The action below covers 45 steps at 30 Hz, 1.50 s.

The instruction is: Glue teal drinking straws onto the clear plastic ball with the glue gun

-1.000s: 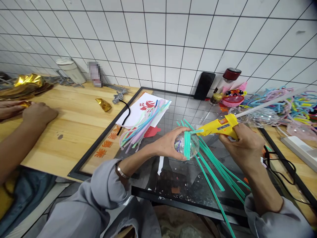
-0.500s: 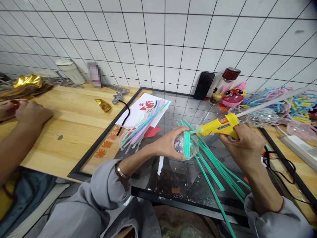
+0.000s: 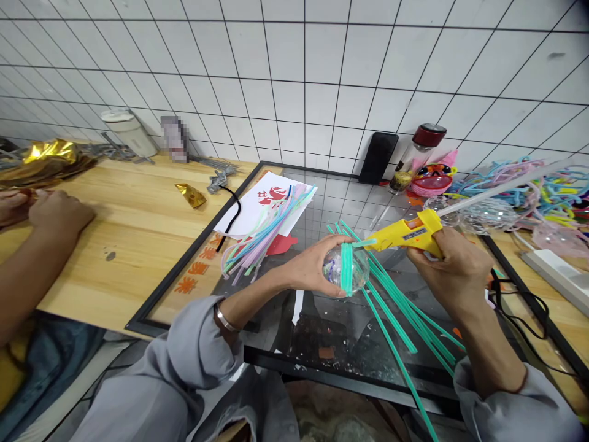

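Pinching likely light, slick, brittle ball (image 3: 346, 270) with left hand (image 3: 313, 267), best by opposite sides, behind desk's front edge (image 3: 322, 376); clasping glue gun (image 3: 402, 236) in right hand (image 3: 453, 264).

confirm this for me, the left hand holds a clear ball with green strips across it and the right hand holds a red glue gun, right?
Not quite: the glue gun is yellow, not red, as the head view shows. The left hand does hold a clear ball with green strips across it, and the right hand holds the gun.
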Tool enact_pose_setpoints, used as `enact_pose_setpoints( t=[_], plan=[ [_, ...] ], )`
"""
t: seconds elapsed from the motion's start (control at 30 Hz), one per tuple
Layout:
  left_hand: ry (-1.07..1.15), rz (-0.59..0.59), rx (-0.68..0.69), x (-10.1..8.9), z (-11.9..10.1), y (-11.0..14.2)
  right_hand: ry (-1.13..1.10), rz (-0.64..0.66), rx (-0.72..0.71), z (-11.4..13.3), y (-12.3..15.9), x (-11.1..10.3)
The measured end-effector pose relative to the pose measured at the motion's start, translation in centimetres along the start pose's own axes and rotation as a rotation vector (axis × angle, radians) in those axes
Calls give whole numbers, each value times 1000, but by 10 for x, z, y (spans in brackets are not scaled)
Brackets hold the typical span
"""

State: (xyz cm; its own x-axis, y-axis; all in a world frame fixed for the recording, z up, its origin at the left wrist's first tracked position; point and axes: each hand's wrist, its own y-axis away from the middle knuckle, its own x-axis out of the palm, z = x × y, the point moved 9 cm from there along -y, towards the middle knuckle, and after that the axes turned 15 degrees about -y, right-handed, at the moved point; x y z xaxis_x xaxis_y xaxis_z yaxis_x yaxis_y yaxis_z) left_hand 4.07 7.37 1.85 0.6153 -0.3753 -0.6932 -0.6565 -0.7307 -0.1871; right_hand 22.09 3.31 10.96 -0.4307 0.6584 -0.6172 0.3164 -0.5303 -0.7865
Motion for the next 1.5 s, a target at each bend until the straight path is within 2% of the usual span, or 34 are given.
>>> enact_pose_setpoints(
  t=[0.1, 0.33, 0.73, 0.87, 0.93, 1.07, 1.17, 1.3, 1.5],
  plan=[
    [-2, -3, -7, 1, 2, 0, -2, -3, 15, -1, -1, -1],
    [4, 5, -20, 1, 2, 0, -63, 80, 165, -9, -1, 4],
    [-13, 7, -36, 2, 5, 1, -112, 51, 227, -10, -3, -1],
    [-14, 2, -31, 2, 6, 1, -155, 26, 351, -25, 3, 2],
    [-10, 9, -34, 2, 7, 1, -193, 70, 486, -45, 11, 13],
    [7, 20, -39, 2, 5, 2, -279, 297, 790, -87, 40, 59],
    [18, 13, -51, 0, 3, 2, -259, 398, 969, -111, 61, 85],
    [27, 11, -62, 0, 2, 3, -191, 381, 1002, -120, 65, 102],
    [17, 32, -70, 2, 3, 3, -97, 400, 978, -114, 64, 115]
  ],
)
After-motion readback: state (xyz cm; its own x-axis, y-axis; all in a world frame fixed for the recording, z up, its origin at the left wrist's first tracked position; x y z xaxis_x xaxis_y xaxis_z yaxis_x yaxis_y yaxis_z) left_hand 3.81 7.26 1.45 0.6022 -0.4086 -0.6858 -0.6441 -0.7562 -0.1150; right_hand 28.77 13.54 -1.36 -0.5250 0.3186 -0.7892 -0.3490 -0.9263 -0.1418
